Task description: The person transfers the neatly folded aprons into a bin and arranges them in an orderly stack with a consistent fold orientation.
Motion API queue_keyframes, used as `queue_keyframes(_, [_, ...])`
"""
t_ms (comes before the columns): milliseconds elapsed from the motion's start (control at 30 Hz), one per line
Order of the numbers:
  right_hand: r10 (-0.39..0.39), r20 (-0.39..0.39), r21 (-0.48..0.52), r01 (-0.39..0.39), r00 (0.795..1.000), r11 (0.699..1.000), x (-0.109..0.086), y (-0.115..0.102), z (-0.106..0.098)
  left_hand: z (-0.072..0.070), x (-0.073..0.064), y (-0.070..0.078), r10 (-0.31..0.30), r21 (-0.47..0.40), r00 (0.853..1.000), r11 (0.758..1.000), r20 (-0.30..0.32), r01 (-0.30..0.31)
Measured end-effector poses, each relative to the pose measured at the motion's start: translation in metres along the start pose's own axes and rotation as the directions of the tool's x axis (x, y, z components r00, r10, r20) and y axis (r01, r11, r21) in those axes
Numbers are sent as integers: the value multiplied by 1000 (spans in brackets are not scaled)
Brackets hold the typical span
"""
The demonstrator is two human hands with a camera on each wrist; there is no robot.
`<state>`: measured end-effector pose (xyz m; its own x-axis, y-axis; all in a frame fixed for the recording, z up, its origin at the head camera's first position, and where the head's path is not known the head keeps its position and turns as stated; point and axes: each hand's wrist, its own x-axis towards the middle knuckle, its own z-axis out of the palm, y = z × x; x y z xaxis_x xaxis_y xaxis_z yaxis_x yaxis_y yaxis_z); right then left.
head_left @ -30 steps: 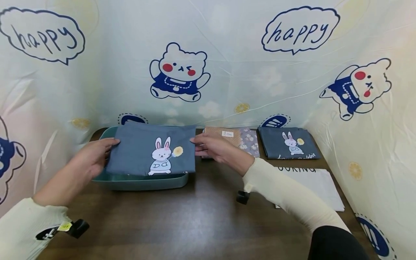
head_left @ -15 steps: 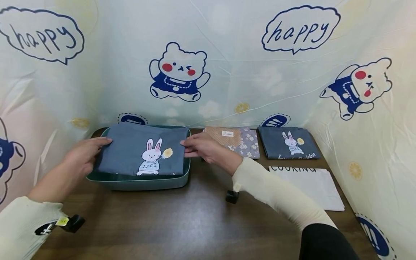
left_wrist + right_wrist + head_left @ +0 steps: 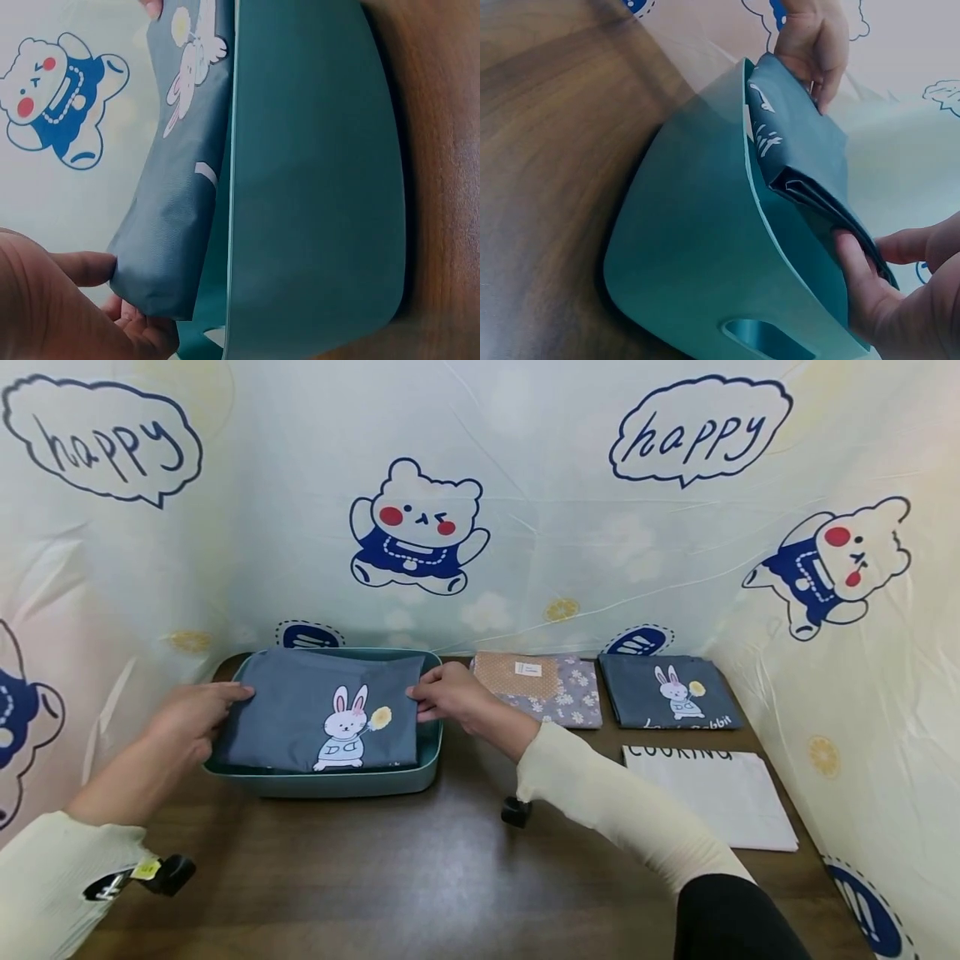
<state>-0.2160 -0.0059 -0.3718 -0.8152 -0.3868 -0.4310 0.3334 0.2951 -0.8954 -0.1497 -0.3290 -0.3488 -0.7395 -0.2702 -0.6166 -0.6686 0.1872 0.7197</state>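
A folded grey-blue cloth with a rabbit print [image 3: 288, 718] lies level over the mouth of a green plastic bin [image 3: 337, 785], partly inside its rim. My left hand [image 3: 183, 718] pinches the cloth's left edge, thumb and fingers on either face in the left wrist view. At the opposite edge my right hand [image 3: 457, 697] pinches the folded layers; the right wrist view shows thumb below and fingers above. The near edge of the cloth sits just within the bin wall [image 3: 682, 225]. Something white shows inside the bin below the cloth in the left wrist view; most of the interior is hidden.
Right of the bin lies a folded floral and tan cloth [image 3: 573, 693] with a white label. Beyond it is another folded rabbit-print cloth [image 3: 637, 689]. A folded white cloth lettered COOKING [image 3: 705, 797] lies nearer on the brown table [image 3: 375, 877]. Printed curtains surround the table.
Both hands have moved left with the rabbit-print cloth. It has gone from overhanging the bin's right side to lying lower, within the rim.
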Motion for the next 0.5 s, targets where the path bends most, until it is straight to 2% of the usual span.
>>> queue_keyframes(367, [14,-70,-72,-19,997,997,7,-4,0,8,3,0,39,76,997,997,-72,-33])
queue_keyframes(500, [-3,-94,-110,-7,996,994,8,-4,-1,10,1,1,41,129,997,991,-65,-32])
